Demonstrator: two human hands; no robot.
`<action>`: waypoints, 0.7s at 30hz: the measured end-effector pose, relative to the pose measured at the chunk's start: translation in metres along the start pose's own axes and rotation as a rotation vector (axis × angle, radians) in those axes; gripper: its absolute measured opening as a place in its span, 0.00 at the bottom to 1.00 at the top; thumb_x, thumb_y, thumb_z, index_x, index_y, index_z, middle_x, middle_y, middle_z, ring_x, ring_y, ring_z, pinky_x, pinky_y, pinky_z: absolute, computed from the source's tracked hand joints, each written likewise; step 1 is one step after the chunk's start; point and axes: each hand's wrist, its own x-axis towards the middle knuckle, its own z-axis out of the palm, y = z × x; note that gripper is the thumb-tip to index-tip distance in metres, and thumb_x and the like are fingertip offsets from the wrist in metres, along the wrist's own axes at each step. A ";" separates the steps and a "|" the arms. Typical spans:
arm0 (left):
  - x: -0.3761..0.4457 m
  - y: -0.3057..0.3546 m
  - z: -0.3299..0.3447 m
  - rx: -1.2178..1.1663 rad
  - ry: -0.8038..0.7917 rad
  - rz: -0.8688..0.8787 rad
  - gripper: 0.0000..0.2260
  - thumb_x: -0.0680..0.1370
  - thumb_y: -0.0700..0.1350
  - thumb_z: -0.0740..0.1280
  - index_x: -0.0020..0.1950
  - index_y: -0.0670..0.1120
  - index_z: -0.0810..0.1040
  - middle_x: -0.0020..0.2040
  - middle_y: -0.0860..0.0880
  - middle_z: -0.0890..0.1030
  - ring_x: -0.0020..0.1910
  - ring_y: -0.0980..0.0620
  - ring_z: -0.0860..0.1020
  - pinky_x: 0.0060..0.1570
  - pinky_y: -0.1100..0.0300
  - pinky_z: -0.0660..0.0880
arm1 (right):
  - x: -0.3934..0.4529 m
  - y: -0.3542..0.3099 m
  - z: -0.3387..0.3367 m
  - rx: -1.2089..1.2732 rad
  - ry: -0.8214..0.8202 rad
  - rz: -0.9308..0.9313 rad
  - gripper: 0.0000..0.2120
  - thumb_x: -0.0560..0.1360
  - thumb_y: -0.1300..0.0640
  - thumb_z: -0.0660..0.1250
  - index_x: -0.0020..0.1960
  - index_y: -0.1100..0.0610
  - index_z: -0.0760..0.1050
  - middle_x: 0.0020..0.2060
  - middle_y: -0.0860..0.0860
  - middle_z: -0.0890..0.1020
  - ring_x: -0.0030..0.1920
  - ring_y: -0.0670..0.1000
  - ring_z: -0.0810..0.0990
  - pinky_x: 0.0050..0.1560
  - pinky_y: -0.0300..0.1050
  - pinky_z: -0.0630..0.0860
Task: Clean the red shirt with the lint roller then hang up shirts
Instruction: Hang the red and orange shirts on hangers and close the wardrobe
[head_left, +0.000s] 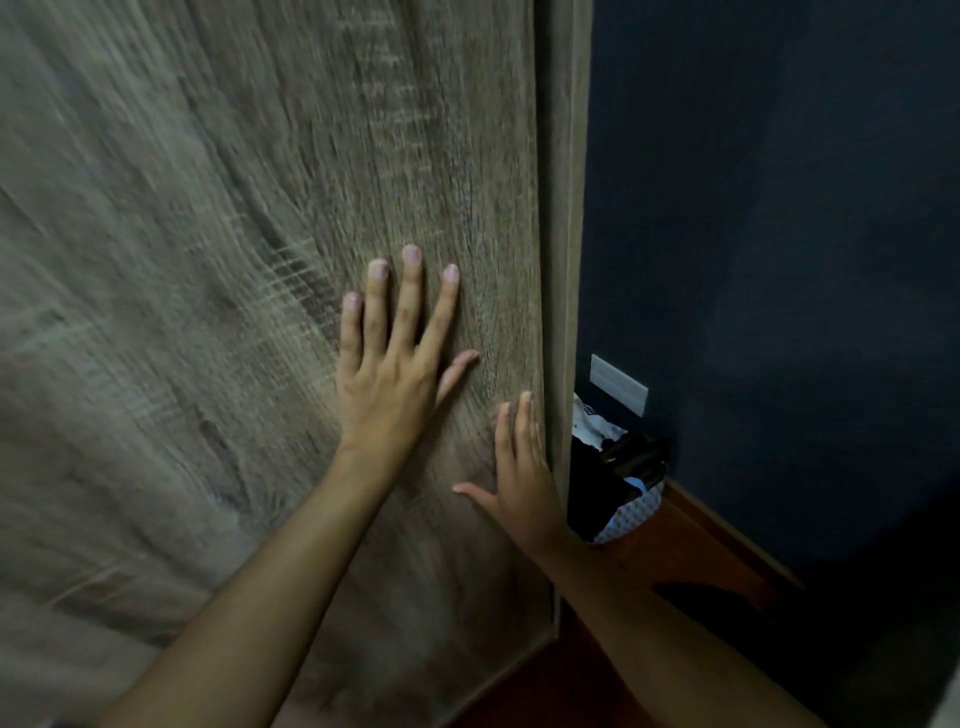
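A large grey-brown wood-grain wardrobe door (234, 260) fills the left and middle of the view, much of it blurred. Its right edge runs top to bottom beside a narrow upright wooden frame strip (563, 234) of the same finish. Right of that strip lies a narrow gap of open room, bounded on the far right by a dark navy-blue wall (779, 208) with a small white rectangular wall plate (618, 384) low on it. A reddish-brown wooden floor (685, 540) shows at the bottom right and under the door's lower corner.

The left hand (400, 364) lies flat on the door with fingers spread wide and straight, palm pressed to the wood, holding nothing. The right hand (519, 478) sits lower and nearer the door's right edge, fingers straight and pointing up, thumb out to the left, also flat on the panel; its outer fingers are hidden at the edge.

No red shirt or lint roller is in sight.

In the gap, low against the blue wall, stands a white latticed basket (636, 512) holding dark and pale crumpled cloth (608, 457).
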 end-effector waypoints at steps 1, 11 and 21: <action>0.002 0.003 0.001 0.004 -0.005 0.003 0.32 0.79 0.67 0.53 0.78 0.51 0.58 0.76 0.44 0.55 0.74 0.41 0.56 0.73 0.48 0.46 | 0.001 0.003 -0.001 0.004 0.006 -0.002 0.57 0.68 0.27 0.62 0.77 0.59 0.35 0.77 0.63 0.45 0.77 0.61 0.47 0.73 0.60 0.61; 0.006 0.010 0.004 0.037 -0.005 -0.008 0.33 0.78 0.68 0.52 0.78 0.51 0.58 0.76 0.43 0.57 0.74 0.41 0.57 0.73 0.47 0.46 | 0.003 0.010 -0.004 -0.016 0.009 -0.012 0.58 0.67 0.26 0.62 0.78 0.59 0.36 0.76 0.63 0.48 0.77 0.60 0.49 0.73 0.57 0.63; 0.007 0.008 -0.006 0.070 -0.100 -0.011 0.33 0.78 0.69 0.51 0.77 0.52 0.59 0.76 0.43 0.63 0.74 0.41 0.59 0.73 0.47 0.45 | -0.001 0.008 -0.010 -0.034 -0.005 -0.030 0.57 0.68 0.27 0.61 0.77 0.60 0.35 0.76 0.60 0.43 0.77 0.62 0.52 0.72 0.61 0.63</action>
